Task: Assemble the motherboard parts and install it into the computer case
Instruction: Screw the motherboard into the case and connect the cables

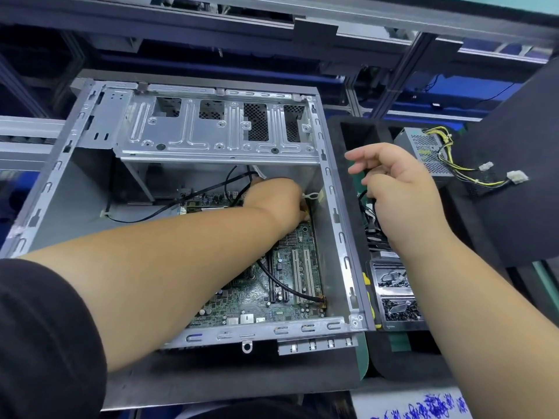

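Note:
An open grey computer case (341,225) lies on its side in front of me. A green motherboard (290,282) lies flat on the case floor, with white expansion slots and a black cable (281,282) running across it. My left hand (278,204) reaches deep into the case at the board's far right corner, fingers curled down near a small yellow part; what they grip is hidden. My right hand (396,182) hovers outside the case's right wall, above a black foam tray (348,128), with its fingers loosely apart and holding nothing.
A silver power supply (426,152) with yellow and black wires and white plugs lies at the right. Clear boxes of black screws (399,309) sit in the foam tray beside the case. Thin black wires loop inside the case at the back. A drive cage (217,128) spans its far side.

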